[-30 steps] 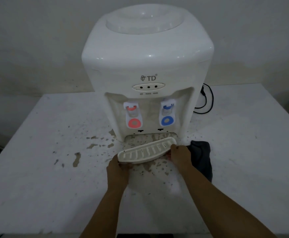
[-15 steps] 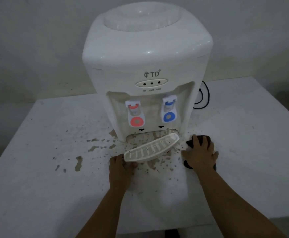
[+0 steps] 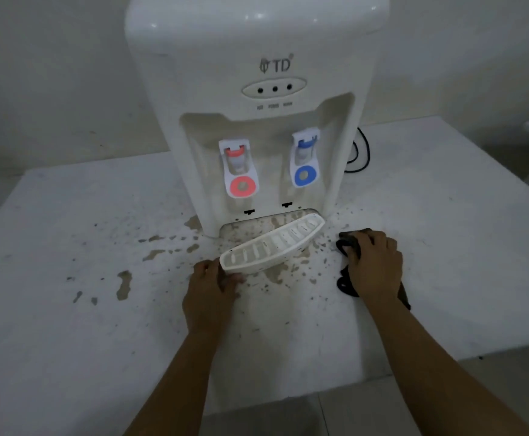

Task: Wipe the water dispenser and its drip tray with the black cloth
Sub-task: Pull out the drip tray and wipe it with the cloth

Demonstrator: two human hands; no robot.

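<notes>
A white water dispenser [image 3: 257, 73] with a red tap and a blue tap stands on a white table [image 3: 68, 309]. Its white slotted drip tray [image 3: 272, 243] is pulled out and tilted, with the left end low. My left hand [image 3: 209, 291] grips that left end. The right end of the tray hangs free over the dirty slot at the dispenser's foot. To the right, my right hand [image 3: 373, 265] lies on the black cloth [image 3: 348, 243] with fingers curled over it. The hand hides most of the cloth.
Brown stains and specks [image 3: 125, 284] are spread over the table in front of and left of the dispenser. A black power cable [image 3: 359, 155] loops behind the dispenser's right side. The table's front edge runs close below my forearms, with tiled floor beyond.
My right hand let go of the tray's right end and moved right onto the black cloth. My left hand still holds the tray. The camera has come closer to the dispenser.
</notes>
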